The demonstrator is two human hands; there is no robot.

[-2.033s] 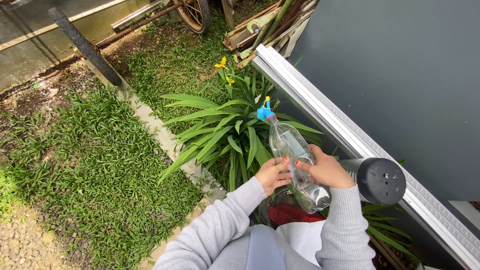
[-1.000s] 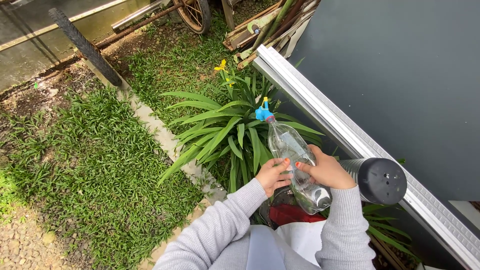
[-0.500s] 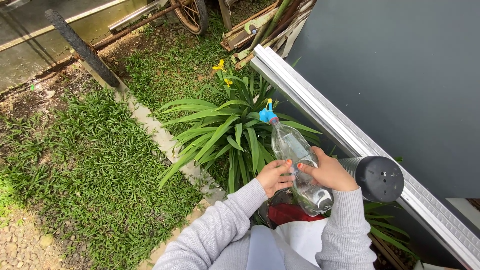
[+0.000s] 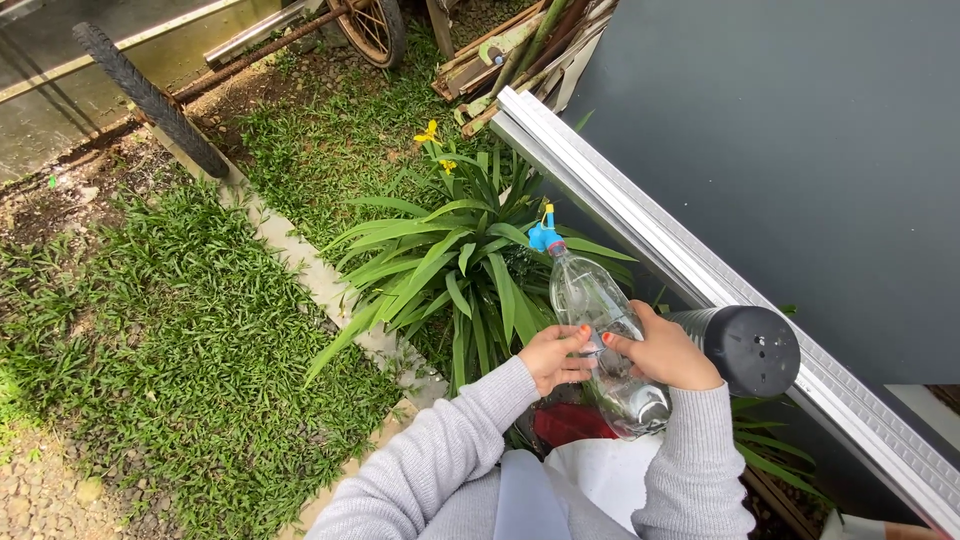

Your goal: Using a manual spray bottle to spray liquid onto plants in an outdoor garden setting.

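Landmark: leafy plant [image 4: 460, 270], centre of view. All places given rel. to it.

1. Dark grey wall [image 4: 800, 150] – right of plant, fills upper right. Pale metal rail [image 4: 640, 230] runs along its foot, slanting down-right; plant's leaves lie just beside it, so no room to move that side.
2. Grass [image 4: 190, 330] – left of plant, wide open patch; most free room here. Narrow concrete strip [image 4: 330, 290] between grass and plant, a hard edge at the leaf tips.
3. Old tyre [image 4: 150, 100] – far upper left of plant, leaning at the edge of bare soil.
4. Stack of poles & boards [image 4: 520, 45] – behind plant, against the wall's end. Spoked wheel [image 4: 375, 25] just left of the stack.
5. Plant itself – long strap leaves spreading out, yellow flowers [image 4: 430, 133] at its far side.
6. Black pot [image 4: 750, 350] – near right of plant, lying on its side, drain holes in base facing camera, touching the rail.
7. Clear plastic bottle [image 4: 600, 330] – over plant's near-right leaves, tilted neck-away, blue nozzle cap [image 4: 545, 238] pointing into the foliage; prob. angled so for aiming at the leaves.
8. Right hand [image 4: 665, 355] – fingers wrapped round bottle's lower body, carrying it.
9. Left hand [image 4: 552, 358] – curled, fingertips pressed on bottle's side, appar. steadying or squeezing.
10. Red thing [image 4: 565, 425] – below bottle, partly hidden; kind unclear.
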